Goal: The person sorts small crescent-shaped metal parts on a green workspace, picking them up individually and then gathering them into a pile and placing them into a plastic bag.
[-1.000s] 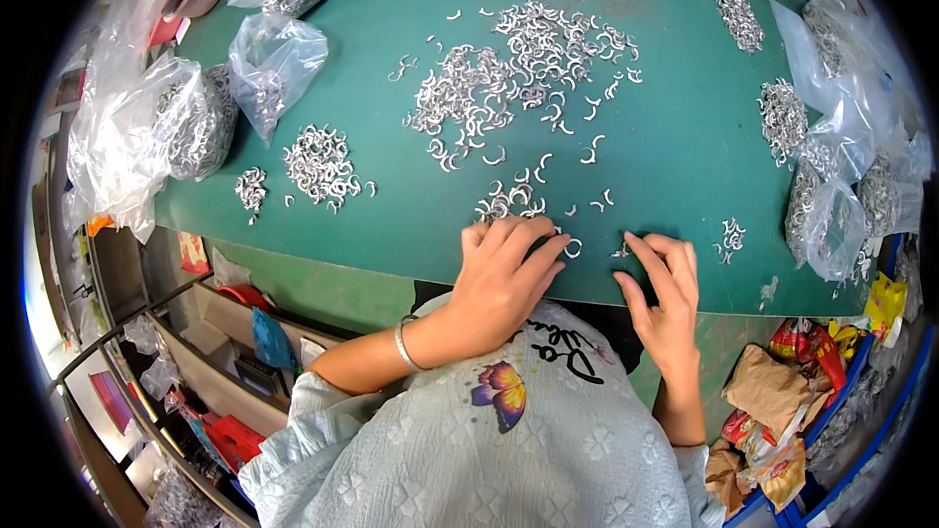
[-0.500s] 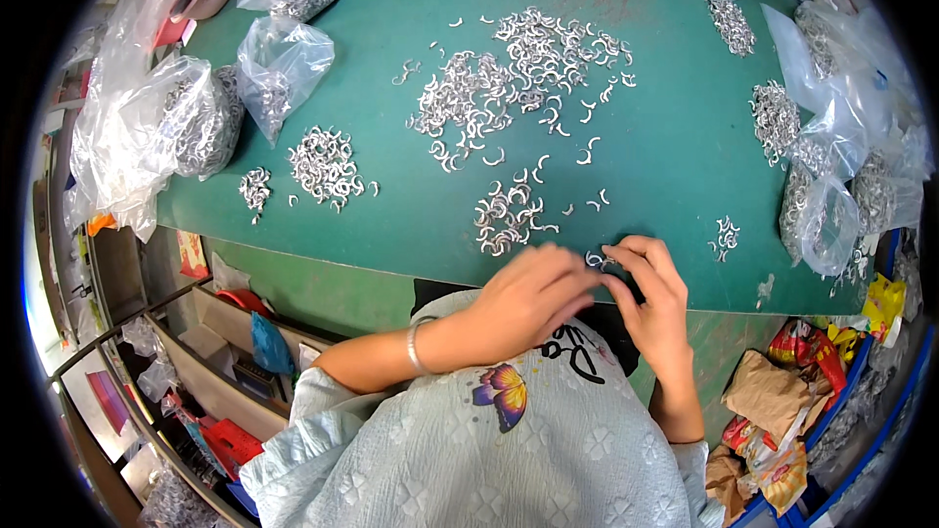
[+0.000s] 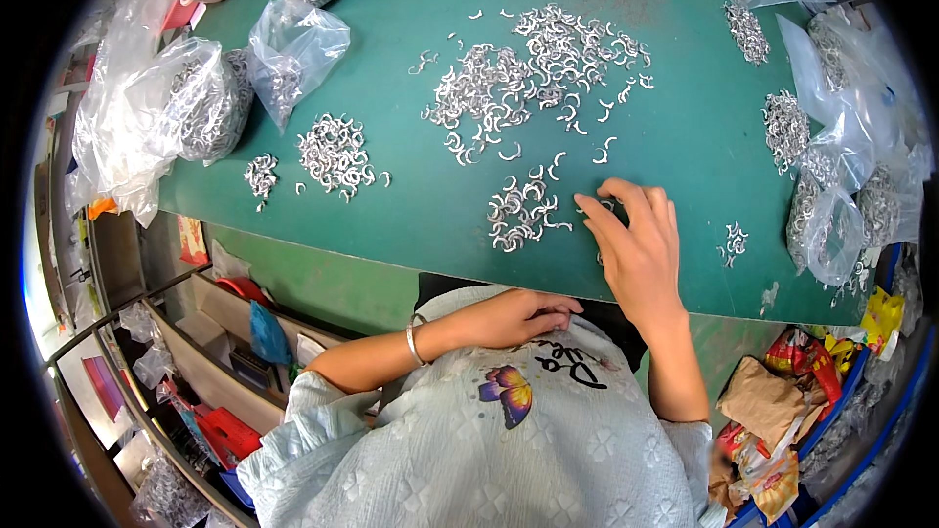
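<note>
My right hand (image 3: pixel 638 246) reaches over the green table (image 3: pixel 440 225), thumb and index finger apart. Beneath its fingers small curved metal pieces (image 3: pixel 611 205) lie on the table, partly hidden by the hand. My left hand (image 3: pixel 538 317), with a bangle on the wrist, rests at the table's near edge in front of my shirt. Its fingers are curled in, and whatever they may hold is hidden. Just left of my right hand lies a small heap of silvery crescent-shaped pieces (image 3: pixel 523 213). A larger spread of the same crescents (image 3: pixel 489 86) covers the table beyond it.
More crescents form a heap (image 3: pixel 335 154) and a small cluster (image 3: pixel 261 177) on the left, and another small cluster (image 3: pixel 734 244) on the right. Clear plastic bags of pieces (image 3: pixel 207 103) crowd both sides. Below the table stand open drawers (image 3: pixel 235 332) and a paper bag (image 3: pixel 763 399).
My hands have come apart. The left has drawn back to the table edge; the right has moved forward toward pieces on the table. The whole view has shifted slightly.
</note>
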`<state>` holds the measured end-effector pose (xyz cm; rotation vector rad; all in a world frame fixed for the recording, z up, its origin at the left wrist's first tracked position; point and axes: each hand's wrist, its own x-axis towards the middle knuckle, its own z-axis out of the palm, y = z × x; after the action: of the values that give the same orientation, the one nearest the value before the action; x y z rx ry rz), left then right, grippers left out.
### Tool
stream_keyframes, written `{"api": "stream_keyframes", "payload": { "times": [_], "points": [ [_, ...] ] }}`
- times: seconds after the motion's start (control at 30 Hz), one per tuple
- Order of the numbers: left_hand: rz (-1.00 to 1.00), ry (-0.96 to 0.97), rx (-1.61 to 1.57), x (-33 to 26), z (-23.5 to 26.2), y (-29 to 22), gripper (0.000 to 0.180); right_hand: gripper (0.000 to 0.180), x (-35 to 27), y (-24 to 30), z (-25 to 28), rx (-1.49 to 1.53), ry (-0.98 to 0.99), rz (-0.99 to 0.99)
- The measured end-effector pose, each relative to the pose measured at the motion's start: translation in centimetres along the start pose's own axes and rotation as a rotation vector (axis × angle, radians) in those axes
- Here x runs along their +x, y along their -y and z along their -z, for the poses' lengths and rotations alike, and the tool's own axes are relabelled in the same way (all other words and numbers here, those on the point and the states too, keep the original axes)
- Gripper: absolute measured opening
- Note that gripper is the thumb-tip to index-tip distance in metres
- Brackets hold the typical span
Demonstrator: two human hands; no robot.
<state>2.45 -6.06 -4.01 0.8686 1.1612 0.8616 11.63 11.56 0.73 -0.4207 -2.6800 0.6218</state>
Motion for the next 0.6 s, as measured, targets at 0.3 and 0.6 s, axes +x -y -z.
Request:
{"api": "stream_keyframes", "payload": {
  "times": [0.3,0.6],
  "points": [
    [0.029,0.054,0.054,0.2,0.4,0.5,0.035,0.009,0.0,-3.0,3.5,0.01,-0.167,-0.197],
    [-0.004,0.031,0.047,0.5,0.1,1.1,0.03,0.013,1.9,-13.2,10.5,-0.428,-0.371,-0.417]
  ]
}}
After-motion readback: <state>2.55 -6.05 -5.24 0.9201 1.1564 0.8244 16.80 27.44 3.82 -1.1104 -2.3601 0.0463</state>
